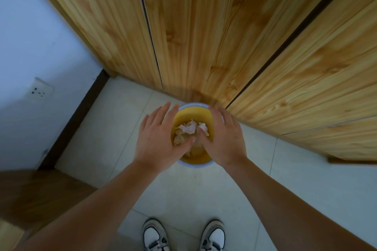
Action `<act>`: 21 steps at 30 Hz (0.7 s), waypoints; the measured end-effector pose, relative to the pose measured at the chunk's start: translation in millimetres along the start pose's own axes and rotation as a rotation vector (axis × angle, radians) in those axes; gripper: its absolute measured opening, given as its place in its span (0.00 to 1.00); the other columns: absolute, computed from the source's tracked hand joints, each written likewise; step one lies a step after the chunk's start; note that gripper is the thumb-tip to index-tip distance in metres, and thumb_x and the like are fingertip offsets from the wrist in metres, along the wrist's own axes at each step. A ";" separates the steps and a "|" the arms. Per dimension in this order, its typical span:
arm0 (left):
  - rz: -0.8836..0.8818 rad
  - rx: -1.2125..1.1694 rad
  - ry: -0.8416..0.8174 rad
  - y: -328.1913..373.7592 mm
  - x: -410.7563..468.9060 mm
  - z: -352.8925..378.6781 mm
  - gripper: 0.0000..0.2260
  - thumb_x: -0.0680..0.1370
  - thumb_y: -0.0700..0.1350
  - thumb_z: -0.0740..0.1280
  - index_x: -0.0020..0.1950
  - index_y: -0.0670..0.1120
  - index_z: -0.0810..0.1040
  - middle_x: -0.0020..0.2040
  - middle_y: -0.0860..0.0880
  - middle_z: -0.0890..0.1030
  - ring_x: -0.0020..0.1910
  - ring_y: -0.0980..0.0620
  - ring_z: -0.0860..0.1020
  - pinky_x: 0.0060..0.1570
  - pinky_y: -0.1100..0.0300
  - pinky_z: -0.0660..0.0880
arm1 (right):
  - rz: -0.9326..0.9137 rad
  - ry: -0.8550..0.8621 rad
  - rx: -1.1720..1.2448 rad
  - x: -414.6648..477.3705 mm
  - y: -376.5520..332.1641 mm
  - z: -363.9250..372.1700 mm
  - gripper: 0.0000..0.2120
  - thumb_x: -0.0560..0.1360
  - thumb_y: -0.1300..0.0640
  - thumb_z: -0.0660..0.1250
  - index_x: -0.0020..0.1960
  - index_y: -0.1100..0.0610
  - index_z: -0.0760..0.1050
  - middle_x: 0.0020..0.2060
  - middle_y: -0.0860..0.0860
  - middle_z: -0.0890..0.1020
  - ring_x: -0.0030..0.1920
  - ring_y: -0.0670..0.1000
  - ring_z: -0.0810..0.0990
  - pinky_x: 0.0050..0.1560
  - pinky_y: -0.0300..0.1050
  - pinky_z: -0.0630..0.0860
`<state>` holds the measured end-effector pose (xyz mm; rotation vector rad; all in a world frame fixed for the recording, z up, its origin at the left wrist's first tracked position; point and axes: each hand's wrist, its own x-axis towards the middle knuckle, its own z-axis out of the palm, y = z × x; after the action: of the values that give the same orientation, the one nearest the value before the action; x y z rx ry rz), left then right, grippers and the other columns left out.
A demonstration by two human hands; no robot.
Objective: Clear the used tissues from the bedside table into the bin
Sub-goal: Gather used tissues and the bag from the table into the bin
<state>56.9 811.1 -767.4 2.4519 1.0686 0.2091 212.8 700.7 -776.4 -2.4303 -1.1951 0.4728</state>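
Backdrop of wooden doors [224, 36] across the top and right; pale wall [30, 36] at left. Tiled floor [204, 189] below.

Lower left: corner of a brown wooden surface [30, 195], possibly the desk. Too little in view to judge whether any tissues are on it.

Centre: round bin [191, 114], yellow inside with a pale rim, upright on the floor just in front of the doors.

Left hand [161, 136]: palm down over the bin's left edge, fingers straight and spread wide, holding nothing. Thumb tip over the tissues; contact cannot be told.

Right hand [223, 138]: same pose over the right edge, spread wide, nothing held, thumb reaching toward the tissues.

Tissues [190, 128]: crumpled white wad inside the bin, between the two thumbs, below the rim. More crumpled paper beneath, dimmer.

Shoes [155, 236] at the bottom edge, toes toward the bin. Socket [39, 89] low on the wall.

Judgement: drop into the bin done for this load, or a last press-down in hand. Left to check: the desk itself, largely out of frame. Task likely near its end, not confirmed.
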 end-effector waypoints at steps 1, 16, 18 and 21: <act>-0.005 0.002 0.008 0.9 -0.7 -4.1 0.40 0.70 0.70 0.65 0.77 0.52 0.63 0.77 0.47 0.66 0.75 0.47 0.65 0.72 0.46 0.64 | -0.010 0.005 -0.012 0.0 -3.0 -4.0 0.34 0.75 0.37 0.60 0.76 0.52 0.65 0.73 0.55 0.70 0.72 0.58 0.69 0.70 0.54 0.67; -0.214 -0.037 0.151 25.9 -56.0 -177.3 0.42 0.68 0.73 0.64 0.77 0.55 0.62 0.76 0.54 0.67 0.75 0.51 0.63 0.72 0.48 0.63 | -0.235 0.084 0.011 -22.7 -128.0 -131.0 0.36 0.73 0.37 0.68 0.74 0.55 0.68 0.67 0.53 0.75 0.67 0.57 0.74 0.66 0.58 0.72; -0.259 -0.008 0.187 23.5 -69.8 -204.8 0.42 0.69 0.73 0.63 0.78 0.55 0.61 0.77 0.55 0.66 0.75 0.52 0.63 0.73 0.47 0.63 | -0.302 0.083 0.045 -25.9 -156.9 -144.7 0.37 0.73 0.38 0.69 0.75 0.56 0.68 0.67 0.53 0.75 0.68 0.56 0.73 0.67 0.57 0.71; -0.342 -0.033 0.267 17.8 -95.8 -244.2 0.41 0.69 0.73 0.63 0.78 0.55 0.62 0.77 0.55 0.66 0.75 0.52 0.63 0.72 0.44 0.64 | -0.421 0.095 0.062 -32.2 -200.3 -161.0 0.36 0.73 0.39 0.71 0.75 0.57 0.68 0.68 0.53 0.75 0.70 0.55 0.72 0.70 0.53 0.70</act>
<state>-73.4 815.5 -539.0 2.2089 1.5626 0.4473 133.0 755.8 -536.2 -2.0447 -1.5689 0.2590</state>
